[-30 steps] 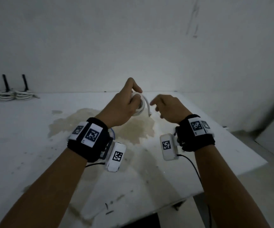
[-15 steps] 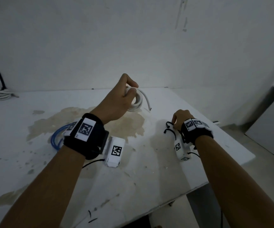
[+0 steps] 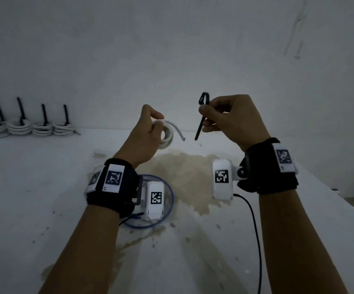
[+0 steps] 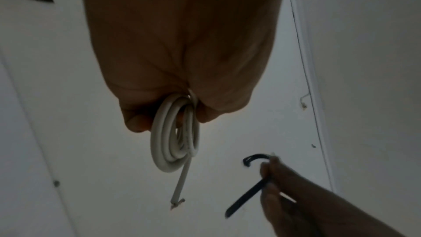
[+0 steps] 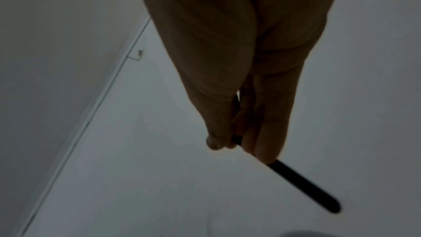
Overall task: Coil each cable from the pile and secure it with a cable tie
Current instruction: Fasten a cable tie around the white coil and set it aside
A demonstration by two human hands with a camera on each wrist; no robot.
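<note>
White counter [image 3: 44,187] under dim light, a plain pale wall right behind its far edge, and a big tan stain [image 3: 184,166] spread across the middle. Along the far edge toward the far-left corner sit four finished white coils [image 3: 29,129], each with a black tie standing upright. A loose blue cable [image 3: 169,200] lies in a loop on the counter near the stain, partly hidden under the left wrist. The right edge drops off to the floor; the counter's near half and its left side lie bare.

Up in the air above the stain, the left hand [image 3: 144,136] has its fingers curled round the white cable coil [image 3: 167,134], one loose end hanging free; the left wrist view shows the coil [image 4: 175,136] clamped between thumb and fingers. The right hand [image 3: 233,122] pinches a black cable tie [image 3: 201,117] mid-length, hooked head up, tail pointing down, just beside the coil and not touching it.

Half a second ago that right hand was down at the counter's right edge; now it's raised with the tie.
</note>
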